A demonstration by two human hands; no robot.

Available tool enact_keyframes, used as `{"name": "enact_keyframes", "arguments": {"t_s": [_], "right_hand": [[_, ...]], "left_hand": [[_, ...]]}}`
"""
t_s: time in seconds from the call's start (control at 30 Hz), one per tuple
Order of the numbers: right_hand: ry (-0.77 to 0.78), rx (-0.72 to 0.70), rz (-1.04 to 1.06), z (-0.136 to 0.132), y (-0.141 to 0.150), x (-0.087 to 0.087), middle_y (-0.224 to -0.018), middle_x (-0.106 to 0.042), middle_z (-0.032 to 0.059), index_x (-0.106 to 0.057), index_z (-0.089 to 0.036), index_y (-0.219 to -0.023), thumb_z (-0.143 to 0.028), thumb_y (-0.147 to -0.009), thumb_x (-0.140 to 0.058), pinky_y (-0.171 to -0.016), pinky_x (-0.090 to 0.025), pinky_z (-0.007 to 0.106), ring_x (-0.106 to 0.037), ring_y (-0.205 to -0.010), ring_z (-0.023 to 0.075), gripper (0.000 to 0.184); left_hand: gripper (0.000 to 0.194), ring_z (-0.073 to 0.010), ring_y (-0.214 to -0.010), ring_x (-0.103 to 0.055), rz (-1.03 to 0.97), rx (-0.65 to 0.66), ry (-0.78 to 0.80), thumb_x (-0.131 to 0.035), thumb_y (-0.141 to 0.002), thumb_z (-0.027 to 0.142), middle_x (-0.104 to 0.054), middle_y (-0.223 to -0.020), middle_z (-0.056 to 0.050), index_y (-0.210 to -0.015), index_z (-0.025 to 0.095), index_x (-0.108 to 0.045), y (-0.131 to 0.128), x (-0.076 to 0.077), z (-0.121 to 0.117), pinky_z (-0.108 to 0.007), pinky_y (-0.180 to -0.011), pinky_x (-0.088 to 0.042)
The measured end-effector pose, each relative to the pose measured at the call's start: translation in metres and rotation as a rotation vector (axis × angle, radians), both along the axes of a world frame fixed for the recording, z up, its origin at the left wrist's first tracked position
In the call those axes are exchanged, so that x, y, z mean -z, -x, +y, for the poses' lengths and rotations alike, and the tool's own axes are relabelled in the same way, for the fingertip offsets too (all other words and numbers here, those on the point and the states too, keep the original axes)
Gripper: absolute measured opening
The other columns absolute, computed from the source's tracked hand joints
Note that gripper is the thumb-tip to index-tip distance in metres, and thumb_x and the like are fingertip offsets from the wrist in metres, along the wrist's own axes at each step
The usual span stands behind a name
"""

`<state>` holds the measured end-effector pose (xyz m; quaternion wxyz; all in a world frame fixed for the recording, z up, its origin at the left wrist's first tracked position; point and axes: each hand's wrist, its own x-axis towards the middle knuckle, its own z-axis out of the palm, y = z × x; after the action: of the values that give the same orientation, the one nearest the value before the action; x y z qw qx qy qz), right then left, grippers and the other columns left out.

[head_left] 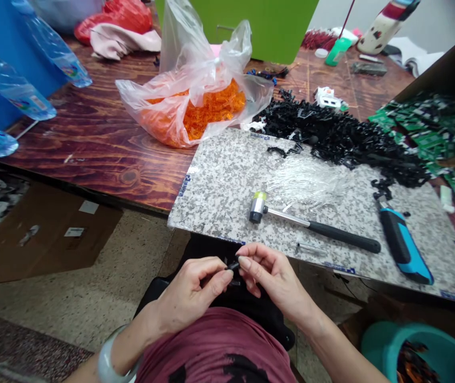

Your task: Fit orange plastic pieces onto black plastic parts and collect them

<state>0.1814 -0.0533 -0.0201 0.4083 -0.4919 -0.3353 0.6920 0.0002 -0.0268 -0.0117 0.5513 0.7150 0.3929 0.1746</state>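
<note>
Over my lap, in front of the table edge, my left hand (201,284) and my right hand (269,274) pinch a small black plastic part (233,265) between them. Its exact kind is too small to make out. Just beyond the hands, a mallet (291,215) with a yellow and a black face lies on a speckled stone slab (219,186). A thin metal rod (311,249) rests near the slab's front edge. Behind the mallet spreads a pile of thin clear strands (311,181). To the right lies a blue and black handled tool (405,242).
A heap of black plastic parts (331,127) covers the slab's back. Behind it stand a clear bag of orange pieces (211,109) and a green box (239,26). Green circuit-board-like pieces (430,122) fill the right. Below are a teal bucket (387,340) and a cardboard box (43,239).
</note>
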Motion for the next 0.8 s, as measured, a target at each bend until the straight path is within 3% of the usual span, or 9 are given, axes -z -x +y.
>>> {"name": "enact_keyframes", "arguments": {"t_s": [0.13,0.23,0.4,0.57,0.67,0.8], "right_hand": [[0.078,0.137,0.185,-0.002,0.006,0.006,-0.064,-0.059,-0.0035,-0.058,-0.017,-0.088,-0.038,-0.079,-0.068,-0.038,-0.036,0.014,-0.046,-0.040,0.0027,0.025],[0.083,0.175,0.212,-0.004,0.009,0.005,-0.066,-0.060,-0.0030,-0.057,-0.018,-0.086,-0.040,-0.079,-0.068,-0.038,-0.039,0.015,-0.048,-0.042,0.0043,0.026],[-0.096,0.083,-0.109,-0.005,0.002,-0.008,-0.066,-0.059,-0.0017,-0.057,-0.018,-0.089,-0.038,-0.085,-0.062,-0.045,-0.043,0.018,-0.052,-0.049,0.0075,0.022],[-0.335,-0.033,-0.392,-0.001,-0.004,-0.018,-0.081,-0.063,0.0025,-0.063,-0.020,-0.100,-0.035,-0.089,-0.056,-0.053,-0.043,0.021,-0.055,-0.064,0.0112,0.020],[-0.391,-0.047,-0.425,0.004,-0.002,-0.021,-0.074,-0.061,0.0014,-0.067,-0.019,-0.091,-0.035,-0.089,-0.056,-0.054,-0.041,0.022,-0.053,-0.061,0.0109,0.020],[-0.418,-0.032,-0.423,0.009,0.000,-0.026,-0.081,-0.062,0.0037,-0.067,-0.019,-0.086,-0.035,-0.087,-0.058,-0.057,-0.042,0.022,-0.056,-0.070,0.0135,0.019]], "left_hand": [[0.016,-0.0146,-0.073,-0.056,-0.138,-0.118,-0.023,-0.051,-0.090,0.024,-0.061,-0.081,-0.003,-0.089,0.015,-0.064,-0.003,0.012,-0.011,-0.024,-0.069,-0.044],[0.013,-0.0154,-0.079,-0.059,-0.235,-0.223,-0.014,-0.054,-0.089,0.022,-0.064,-0.087,-0.004,-0.093,0.016,-0.064,-0.007,0.018,-0.020,-0.025,-0.072,-0.046],[0.018,-0.0133,-0.065,-0.060,-0.291,-0.378,0.209,-0.046,-0.094,0.028,-0.064,-0.081,-0.003,-0.092,0.017,-0.060,-0.009,0.018,-0.023,-0.022,-0.056,-0.048],[0.016,-0.0114,-0.060,-0.057,-0.248,-0.316,0.189,-0.045,-0.094,0.030,-0.061,-0.071,0.001,-0.091,0.018,-0.056,-0.006,0.011,-0.018,-0.020,-0.055,-0.046],[0.014,-0.0107,-0.061,-0.054,-0.232,-0.318,0.116,-0.044,-0.095,0.029,-0.058,-0.071,0.002,-0.094,0.020,-0.055,-0.005,0.011,-0.015,-0.020,-0.057,-0.045],[0.015,-0.0112,-0.061,-0.049,-0.200,-0.285,-0.015,-0.043,-0.095,0.028,-0.051,-0.070,0.003,-0.090,0.020,-0.056,-0.007,0.011,-0.009,-0.020,-0.056,-0.041]]}}
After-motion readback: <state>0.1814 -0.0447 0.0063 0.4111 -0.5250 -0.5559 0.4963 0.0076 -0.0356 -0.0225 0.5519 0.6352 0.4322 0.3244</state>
